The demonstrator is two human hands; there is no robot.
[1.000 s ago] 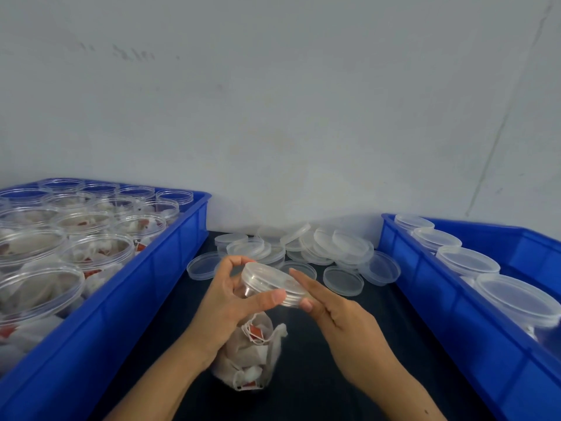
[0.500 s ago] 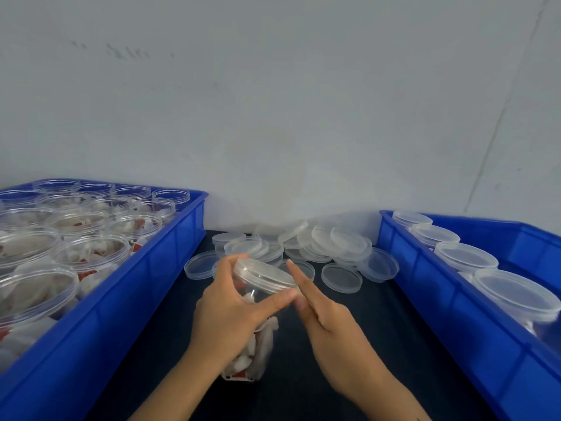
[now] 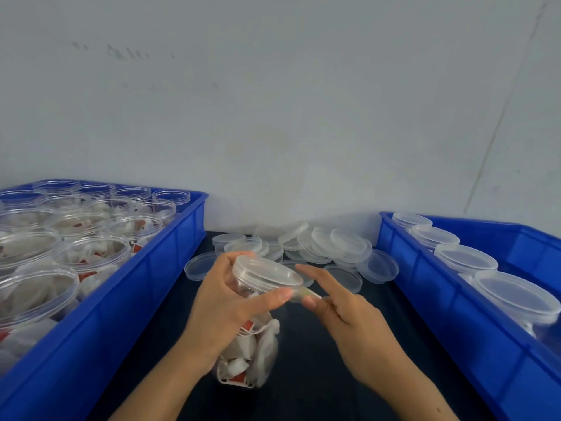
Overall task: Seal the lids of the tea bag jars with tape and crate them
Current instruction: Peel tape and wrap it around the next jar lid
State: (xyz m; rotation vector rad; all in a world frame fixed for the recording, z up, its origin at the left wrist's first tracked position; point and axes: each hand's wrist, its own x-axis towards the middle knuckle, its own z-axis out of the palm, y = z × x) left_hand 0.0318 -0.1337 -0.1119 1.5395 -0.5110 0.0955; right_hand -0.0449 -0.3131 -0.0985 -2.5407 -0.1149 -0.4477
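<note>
Gripping the lidded jar [image 3: 255,329] in my left hand [image 3: 221,311] above the dark surface [image 3: 318,375], between two blue crates [image 3: 170,268], my right hand [image 3: 349,317] pinches tape [image 3: 305,294] at its lid [image 3: 267,273].

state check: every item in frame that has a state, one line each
held jar: lidded, tilted, tea bags inside
left hand: grips the held jar
right hand: pinches tape strip at the lid rim
left crate jars: open, filled
right crate jars: lidded
loose lids: piled, unused
</note>
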